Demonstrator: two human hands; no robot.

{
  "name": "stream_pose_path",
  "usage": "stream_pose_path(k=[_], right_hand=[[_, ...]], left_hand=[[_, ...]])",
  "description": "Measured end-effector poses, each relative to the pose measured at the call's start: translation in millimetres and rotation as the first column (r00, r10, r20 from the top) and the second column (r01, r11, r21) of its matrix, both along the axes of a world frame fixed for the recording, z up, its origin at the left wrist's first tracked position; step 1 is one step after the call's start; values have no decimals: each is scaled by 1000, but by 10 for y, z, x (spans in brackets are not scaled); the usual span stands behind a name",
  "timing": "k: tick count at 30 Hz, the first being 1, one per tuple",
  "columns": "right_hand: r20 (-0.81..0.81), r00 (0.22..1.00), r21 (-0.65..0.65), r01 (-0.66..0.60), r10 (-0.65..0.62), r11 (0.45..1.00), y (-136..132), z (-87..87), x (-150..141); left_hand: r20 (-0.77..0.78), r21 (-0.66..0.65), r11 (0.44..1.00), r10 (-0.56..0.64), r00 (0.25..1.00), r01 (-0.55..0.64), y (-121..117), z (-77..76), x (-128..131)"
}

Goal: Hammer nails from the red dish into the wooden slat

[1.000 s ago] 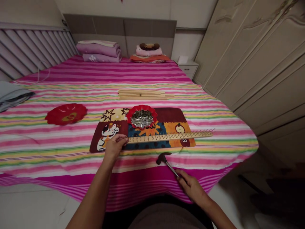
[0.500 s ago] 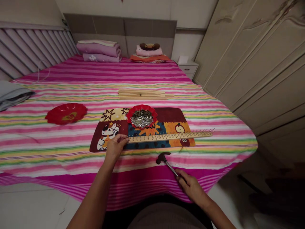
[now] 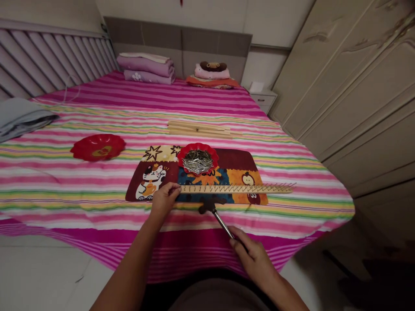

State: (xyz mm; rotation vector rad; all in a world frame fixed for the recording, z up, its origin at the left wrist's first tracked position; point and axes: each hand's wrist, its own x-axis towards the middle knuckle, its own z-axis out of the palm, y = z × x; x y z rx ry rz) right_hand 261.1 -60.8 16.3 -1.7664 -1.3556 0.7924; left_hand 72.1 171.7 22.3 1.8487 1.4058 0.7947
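A narrow wooden strip (image 3: 202,189) lies across a patterned mat (image 3: 240,160), with a row of thin nails standing along it, several leaning at the right end. The closed fingertips of my left hand (image 3: 164,201) are at the strip's left end; whether they also pinch a nail is hidden. My right hand (image 3: 254,255) is wrapped around the handle of a claw hammer (image 3: 223,223). Its dark head is just in front of the strip, over the mat's near edge. Behind the strip, a red scalloped dish (image 3: 181,162) holds a heap of loose nails (image 3: 197,163).
Further back on the striped bedspread (image 3: 145,116) lie more wooden strips (image 3: 197,128). A red plate (image 3: 97,147) is at the left, near folded grey cloth (image 3: 24,119). Folded bedding (image 3: 147,69) rests by the headboard. A wardrobe (image 3: 350,82) stands at the right.
My right hand has brought the hammer forward and left, closer to the strip. My left hand stays at the strip's left end. The view has shifted slightly.
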Motion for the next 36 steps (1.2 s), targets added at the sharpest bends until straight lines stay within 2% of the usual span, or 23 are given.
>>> stream_pose_path(k=[4, 7, 14, 17, 20, 24, 26, 28, 32, 36], right_hand=[[55, 997, 102, -63, 58, 993, 329, 365, -119], [153, 983, 140, -118, 96, 983, 558, 489, -173], [350, 931, 204, -187, 107, 961, 837, 507, -281], [394, 906, 154, -232, 155, 961, 894, 525, -307], [395, 898, 101, -252, 194, 962, 872, 570, -304], [305, 938, 142, -217, 166, 966, 658, 607, -234], [243, 957, 133, -194, 158, 972, 498, 553, -159], [192, 968, 89, -182, 162, 979, 333, 428, -56], [137, 982, -27, -129, 131, 991, 35, 10, 202], [68, 997, -104, -22, 29, 994, -187, -429, 426]], left_hand=[[32, 5, 1000, 6, 999, -7, -19, -33, -28], [77, 17, 1000, -3, 997, 2, -31, -69, -35], [56, 122, 992, -25, 998, 18, -14, -185, -40], [22, 165, 986, -43, 999, 39, 1, -212, -51], [-1, 173, 984, -50, 999, 50, 4, -202, -53], [34, 177, 983, -57, 998, 50, 2, -192, -38], [53, 161, 986, -60, 997, 51, 4, -203, -30], [57, 137, 990, -54, 997, 46, 11, -211, -32], [44, 69, 996, -66, 997, 62, 46, -153, -83], [-1, 82, 997, -9, 1000, 9, 186, 38, -89]])
